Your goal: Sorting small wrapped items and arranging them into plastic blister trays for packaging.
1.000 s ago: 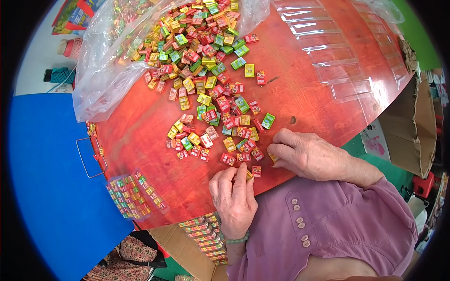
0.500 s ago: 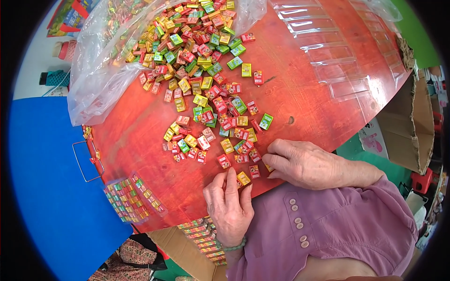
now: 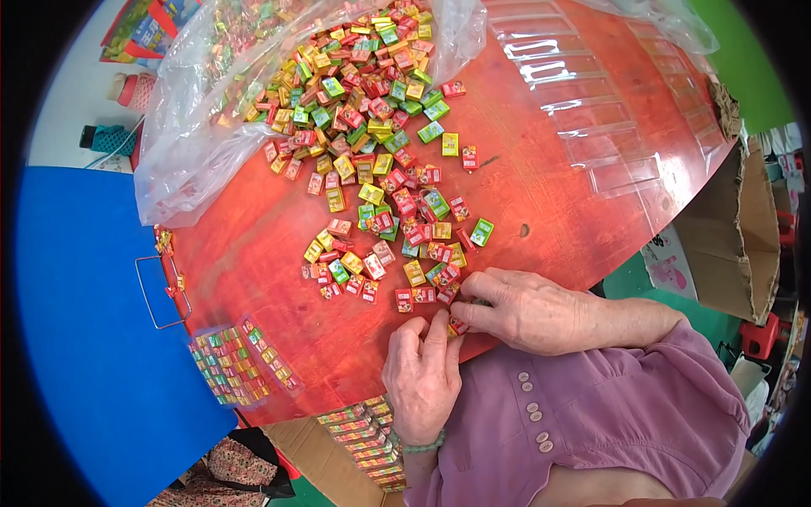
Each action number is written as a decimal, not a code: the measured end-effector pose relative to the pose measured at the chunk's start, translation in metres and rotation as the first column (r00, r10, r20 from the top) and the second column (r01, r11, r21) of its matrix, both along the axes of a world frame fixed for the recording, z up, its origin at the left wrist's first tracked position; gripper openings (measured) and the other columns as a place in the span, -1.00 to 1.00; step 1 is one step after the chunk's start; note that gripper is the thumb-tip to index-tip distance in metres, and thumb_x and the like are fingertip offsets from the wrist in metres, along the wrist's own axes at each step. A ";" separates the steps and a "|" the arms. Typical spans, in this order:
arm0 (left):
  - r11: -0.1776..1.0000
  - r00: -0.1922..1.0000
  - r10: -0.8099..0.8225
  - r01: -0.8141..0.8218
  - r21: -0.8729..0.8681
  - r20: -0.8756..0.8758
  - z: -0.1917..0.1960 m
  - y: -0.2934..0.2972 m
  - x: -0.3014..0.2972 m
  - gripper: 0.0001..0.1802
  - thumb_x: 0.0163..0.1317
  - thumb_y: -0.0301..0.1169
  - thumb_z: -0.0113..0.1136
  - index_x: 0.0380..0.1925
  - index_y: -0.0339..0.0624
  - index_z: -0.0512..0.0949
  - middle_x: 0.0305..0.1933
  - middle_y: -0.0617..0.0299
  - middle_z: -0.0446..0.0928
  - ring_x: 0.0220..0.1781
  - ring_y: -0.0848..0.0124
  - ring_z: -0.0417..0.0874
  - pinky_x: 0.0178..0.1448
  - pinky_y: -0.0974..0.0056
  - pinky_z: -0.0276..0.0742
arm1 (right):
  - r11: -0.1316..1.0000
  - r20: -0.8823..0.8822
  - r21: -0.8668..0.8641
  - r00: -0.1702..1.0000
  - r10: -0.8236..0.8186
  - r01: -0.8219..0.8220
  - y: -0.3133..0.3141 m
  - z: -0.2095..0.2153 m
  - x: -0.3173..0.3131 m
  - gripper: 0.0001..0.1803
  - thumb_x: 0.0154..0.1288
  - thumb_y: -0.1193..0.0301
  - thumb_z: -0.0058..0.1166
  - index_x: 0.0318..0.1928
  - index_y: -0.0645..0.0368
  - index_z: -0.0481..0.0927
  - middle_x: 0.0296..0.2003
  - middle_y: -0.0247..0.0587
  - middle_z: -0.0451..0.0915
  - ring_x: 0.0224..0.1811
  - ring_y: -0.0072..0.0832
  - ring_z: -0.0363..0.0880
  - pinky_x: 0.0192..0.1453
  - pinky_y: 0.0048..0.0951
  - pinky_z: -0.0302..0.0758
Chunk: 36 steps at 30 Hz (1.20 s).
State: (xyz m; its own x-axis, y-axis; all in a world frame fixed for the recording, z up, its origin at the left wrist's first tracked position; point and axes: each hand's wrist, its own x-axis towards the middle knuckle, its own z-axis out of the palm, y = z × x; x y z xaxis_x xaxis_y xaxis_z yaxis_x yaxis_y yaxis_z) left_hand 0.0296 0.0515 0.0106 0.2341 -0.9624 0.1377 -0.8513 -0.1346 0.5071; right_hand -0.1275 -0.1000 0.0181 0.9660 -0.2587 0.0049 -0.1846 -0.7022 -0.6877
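At the table's near edge my two hands meet over a small red and yellow box [image 3: 457, 326]. My left hand [image 3: 422, 376], wearing a green bead bracelet [image 3: 422, 444], has its index finger and thumb closed at the box's left side. From the right, my right hand [image 3: 536, 313] grips with bent fingers, which partly hide the box and anything beside it. Just beyond the fingertips lie a red box [image 3: 404, 300], another red box [image 3: 424, 295] and a yellow box [image 3: 414, 272]. A big heap of small red, yellow and green boxes [image 3: 363, 110] spreads farther back.
A clear plastic bag [image 3: 182, 169] lies behind the heap. Clear compartment trays [image 3: 583, 110] lie at the far right. Filled trays [image 3: 228, 363] sit at the left edge. An open carton [image 3: 308, 448] below holds packed trays [image 3: 367, 444]. Another cardboard box [image 3: 731, 245] stands right.
My right hand has moved left, close to my left hand. A red box near the fingers now lies beside another. The whole view has shifted slightly.
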 end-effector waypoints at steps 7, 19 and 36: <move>0.997 0.990 0.078 -0.081 -0.019 -0.121 0.004 0.002 -0.004 -0.57 0.15 -0.54 0.48 0.06 -0.25 0.69 -0.07 0.07 0.51 -0.11 0.11 0.65 -0.11 0.06 0.61 | 0.998 0.045 0.005 0.997 0.055 -0.055 -0.006 0.003 0.006 -0.70 0.32 0.43 0.13 0.04 0.25 0.58 -0.05 -0.09 0.47 0.03 -0.14 0.59 0.11 -0.14 0.63; 0.999 0.992 0.045 -0.047 -0.014 -0.119 0.002 -0.001 0.001 -0.54 0.11 -0.50 0.52 0.05 -0.29 0.67 -0.02 0.01 0.54 -0.07 0.07 0.66 -0.09 0.05 0.64 | 0.914 0.097 -0.121 0.921 -0.377 0.387 -0.040 -0.001 0.001 -0.65 0.26 0.50 0.35 0.03 0.28 0.58 -0.07 -0.04 0.53 0.01 -0.07 0.61 0.05 -0.16 0.61; 0.998 0.998 0.045 -0.047 -0.052 -0.035 -0.007 0.000 0.000 -0.58 0.21 -0.30 0.52 0.07 -0.12 0.72 -0.11 0.19 0.49 -0.22 0.25 0.58 -0.23 0.16 0.57 | 0.999 0.062 0.048 0.998 -0.015 0.012 -0.025 0.007 -0.015 -0.63 0.22 0.59 0.28 0.07 0.27 0.63 0.07 -0.09 0.58 0.06 -0.14 0.62 0.10 -0.19 0.65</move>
State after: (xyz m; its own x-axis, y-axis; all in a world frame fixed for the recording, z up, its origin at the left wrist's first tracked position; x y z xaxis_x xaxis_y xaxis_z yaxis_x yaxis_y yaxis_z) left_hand 0.0298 0.0513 0.0033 0.2837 -0.9421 0.1787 -0.8269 -0.1460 0.5431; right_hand -0.1424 -0.1245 0.0249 0.9605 -0.2733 0.0523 -0.1497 -0.6661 -0.7306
